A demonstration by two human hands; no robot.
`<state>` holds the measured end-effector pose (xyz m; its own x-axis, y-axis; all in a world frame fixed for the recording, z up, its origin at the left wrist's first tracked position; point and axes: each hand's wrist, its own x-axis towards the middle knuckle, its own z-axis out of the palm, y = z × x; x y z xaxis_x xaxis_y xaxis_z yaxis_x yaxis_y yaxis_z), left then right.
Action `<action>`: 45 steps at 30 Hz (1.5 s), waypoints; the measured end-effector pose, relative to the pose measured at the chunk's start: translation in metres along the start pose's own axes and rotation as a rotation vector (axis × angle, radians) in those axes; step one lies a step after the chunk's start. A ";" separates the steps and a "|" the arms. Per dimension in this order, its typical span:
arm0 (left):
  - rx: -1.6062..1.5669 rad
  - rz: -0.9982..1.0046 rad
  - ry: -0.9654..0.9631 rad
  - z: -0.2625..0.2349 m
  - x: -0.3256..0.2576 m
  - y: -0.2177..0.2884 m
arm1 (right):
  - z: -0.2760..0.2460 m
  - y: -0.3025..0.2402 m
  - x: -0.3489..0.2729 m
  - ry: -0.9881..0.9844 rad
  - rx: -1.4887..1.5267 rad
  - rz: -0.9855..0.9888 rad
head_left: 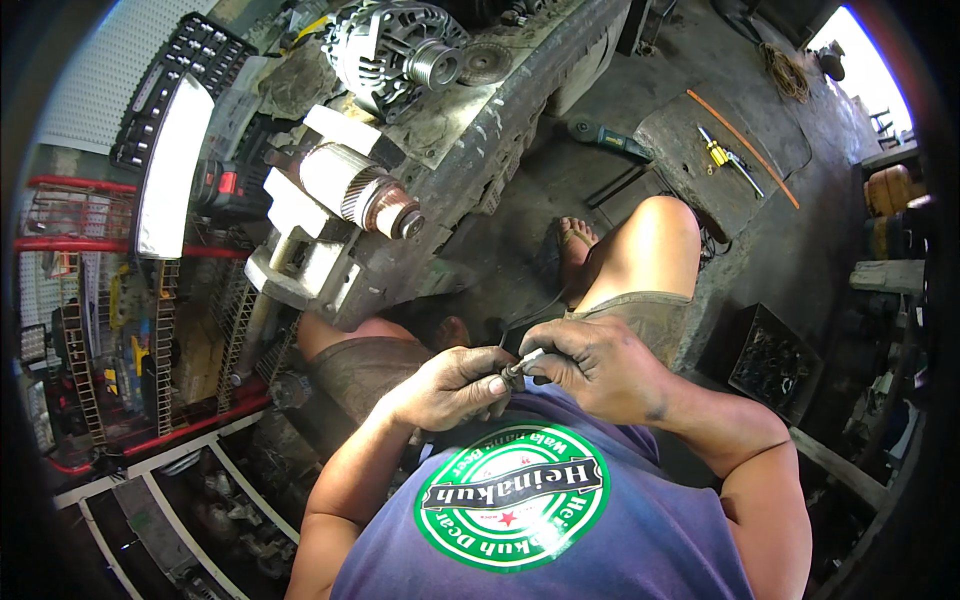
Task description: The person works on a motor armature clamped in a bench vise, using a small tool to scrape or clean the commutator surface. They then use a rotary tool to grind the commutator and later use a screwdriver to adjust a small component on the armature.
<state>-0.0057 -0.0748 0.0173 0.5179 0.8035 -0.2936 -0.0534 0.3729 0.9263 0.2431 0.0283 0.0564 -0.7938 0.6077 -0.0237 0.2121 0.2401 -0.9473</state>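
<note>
Both hands meet in front of my shirt, their fingers blackened with grime. My left hand (462,388) is closed, pinching a small dark metal part (514,371) between thumb and fingers. Right against it, my right hand (605,372) pinches a small pale piece (533,357), which touches or nearly touches the metal part; its kind is too small to tell. Up and to the left, a motor armature (345,185) with copper windings rests on the metal vise (285,268) at the bench corner, apart from both hands.
On the workbench (465,150) sits an alternator (390,55). A socket case (178,85) and a bright white panel (172,175) stand left. An angle grinder (608,138), a yellow-handled tool (718,153) and an orange strip (745,150) lie right. A metal box (765,365) holds small parts.
</note>
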 end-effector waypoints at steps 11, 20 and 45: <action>-0.013 -0.025 0.031 0.000 -0.001 -0.004 | -0.004 -0.005 0.008 -0.067 -0.066 0.045; -0.039 -0.053 0.018 -0.006 -0.002 -0.007 | -0.002 -0.009 0.011 -0.052 -0.101 0.042; 0.128 0.037 -0.022 -0.007 0.001 -0.003 | -0.010 -0.013 0.020 -0.242 -0.188 0.002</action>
<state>-0.0112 -0.0719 0.0126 0.5367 0.8044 -0.2547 0.0355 0.2801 0.9593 0.2303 0.0444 0.0717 -0.9014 0.4153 -0.1220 0.2971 0.3885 -0.8722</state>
